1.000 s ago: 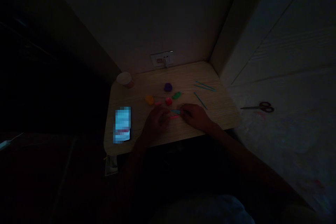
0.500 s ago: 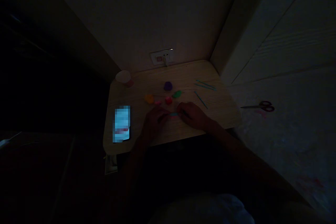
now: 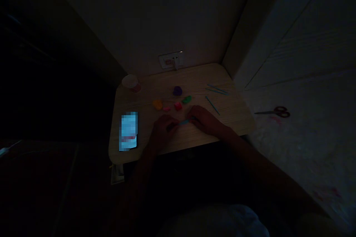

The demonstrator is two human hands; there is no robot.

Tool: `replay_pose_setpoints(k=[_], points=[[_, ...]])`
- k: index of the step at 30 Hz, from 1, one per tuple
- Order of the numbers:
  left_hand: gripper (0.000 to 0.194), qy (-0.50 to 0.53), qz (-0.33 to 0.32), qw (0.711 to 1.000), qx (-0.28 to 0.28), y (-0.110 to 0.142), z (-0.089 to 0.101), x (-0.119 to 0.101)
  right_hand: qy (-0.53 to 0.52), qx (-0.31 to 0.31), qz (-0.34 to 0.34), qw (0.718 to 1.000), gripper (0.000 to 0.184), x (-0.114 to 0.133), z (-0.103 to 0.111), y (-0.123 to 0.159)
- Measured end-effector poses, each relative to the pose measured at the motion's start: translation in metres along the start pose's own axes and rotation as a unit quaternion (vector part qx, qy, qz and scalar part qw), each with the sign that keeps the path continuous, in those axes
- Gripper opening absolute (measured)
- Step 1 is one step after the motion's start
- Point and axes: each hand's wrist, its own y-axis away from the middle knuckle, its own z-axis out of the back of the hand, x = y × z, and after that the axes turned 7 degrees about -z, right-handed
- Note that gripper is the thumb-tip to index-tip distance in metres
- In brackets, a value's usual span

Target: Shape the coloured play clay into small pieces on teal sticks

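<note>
In the dim head view, my left hand (image 3: 163,127) and my right hand (image 3: 202,119) meet over the front part of a small wooden table. Between them is a thin blue strip (image 3: 184,122), pinched by my fingertips at both ends. Its material is too dark to tell. Just beyond my hands lie lumps that look like modelling clay: a red lump (image 3: 178,106), a small pink piece (image 3: 166,109), a green lump (image 3: 187,99), an orange lump (image 3: 157,104) and a purple lump (image 3: 177,90).
A lit phone (image 3: 128,131) lies at the table's left, with a paper cup (image 3: 131,83) behind it. Three thin blue-green sticks (image 3: 213,105) rest on the right side. Scissors (image 3: 275,112) lie on a pale surface beyond the right edge. A wall socket (image 3: 171,60) holds a plug.
The blue strip has tilted slightly, its right end now higher. My left fingers have shifted a little toward me, so the pink piece shows more fully. The other things stay put.
</note>
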Motion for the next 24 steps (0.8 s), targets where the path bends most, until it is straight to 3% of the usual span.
replay_pose_setpoints(k=[17,24], points=[[0.010,0.014,0.000,1.000,0.006,-0.0043,-0.0011,-0.0016,0.055,0.017,0.013,0.998,0.018,-0.0066,-0.0051,-0.0029],[0.008,0.034,-0.003,0.999,-0.022,-0.0036,-0.0003,-0.0008,-0.024,-0.020,-0.008,0.999,0.010,-0.0074,-0.0060,-0.0016]])
